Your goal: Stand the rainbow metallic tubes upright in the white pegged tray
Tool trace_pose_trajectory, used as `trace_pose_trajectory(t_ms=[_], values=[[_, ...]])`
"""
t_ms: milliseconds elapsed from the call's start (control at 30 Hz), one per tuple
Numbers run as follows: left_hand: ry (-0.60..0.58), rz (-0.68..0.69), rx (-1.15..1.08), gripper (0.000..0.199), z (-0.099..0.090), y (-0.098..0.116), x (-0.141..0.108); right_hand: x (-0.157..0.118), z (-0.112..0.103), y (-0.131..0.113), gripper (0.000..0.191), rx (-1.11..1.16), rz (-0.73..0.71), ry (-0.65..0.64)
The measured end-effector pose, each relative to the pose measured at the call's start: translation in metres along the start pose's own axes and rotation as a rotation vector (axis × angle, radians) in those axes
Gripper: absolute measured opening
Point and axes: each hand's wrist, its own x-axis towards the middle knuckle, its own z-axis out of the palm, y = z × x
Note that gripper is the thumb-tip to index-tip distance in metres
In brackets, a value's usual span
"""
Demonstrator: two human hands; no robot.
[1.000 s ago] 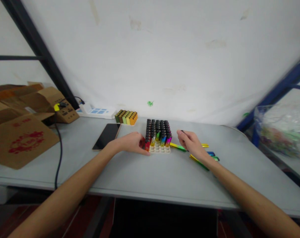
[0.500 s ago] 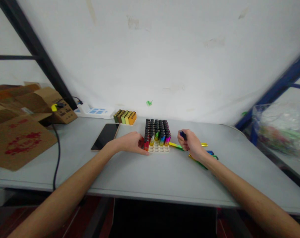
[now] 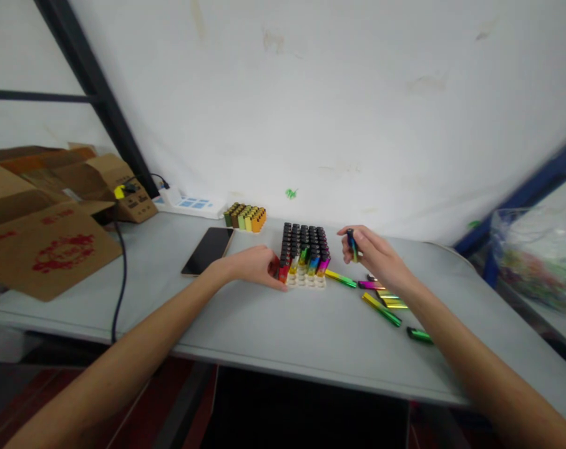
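A white tray (image 3: 306,281) with round-cornered slots holds rows of upright lighters (image 3: 305,240) with black tops. The nearest filled row shows shiny coloured bodies, and the slots at the front are bare. My left hand (image 3: 257,265) is curled at the tray's left front corner, thumb along the front edge, beside a red lighter (image 3: 283,272); its other fingertips are hidden. Right of the tray and above the table, my right hand (image 3: 369,248) pinches a blue-and-yellow lighter (image 3: 352,246), black end up. Loose metallic lighters (image 3: 380,309) lie below and beside that hand.
A phone (image 3: 208,251) lies left of the tray, with a block of yellow and green lighters (image 3: 245,217) behind it. A power strip (image 3: 193,206), an open cardboard box (image 3: 53,249) and a black cable (image 3: 122,280) are at left. A clear plastic bag (image 3: 535,249) stands right.
My right hand has risen slightly and turned, so more of the lighter shows below its fingers. The left hand keeps its place at the tray. The whole view has shifted a little.
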Motion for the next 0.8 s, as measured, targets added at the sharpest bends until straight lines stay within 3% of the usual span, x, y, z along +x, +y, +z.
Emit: trace_pose_trajectory(t_ms=[200, 467, 600, 800], values=[[-0.01, 0.025, -0.007, 0.053, 0.0, 0.001, 0.0, 0.013, 0.013, -0.017, 0.031, -0.185, -0.139, -0.072], [-0.008, 0.029, 0.013, 0.055, 0.0, 0.001, 0.0, 0.036, 0.032, -0.006, 0.029, -0.651, -0.279, -0.141], [-0.008, 0.03, 0.021, 0.055, 0.0, 0.001, 0.0, 0.032, 0.031, 0.003, 0.023, -0.766, -0.348, -0.181], [-0.022, 0.029, 0.028, 0.053, -0.002, 0.004, -0.001, 0.018, 0.024, -0.004, 0.019, -0.794, -0.467, -0.175]])
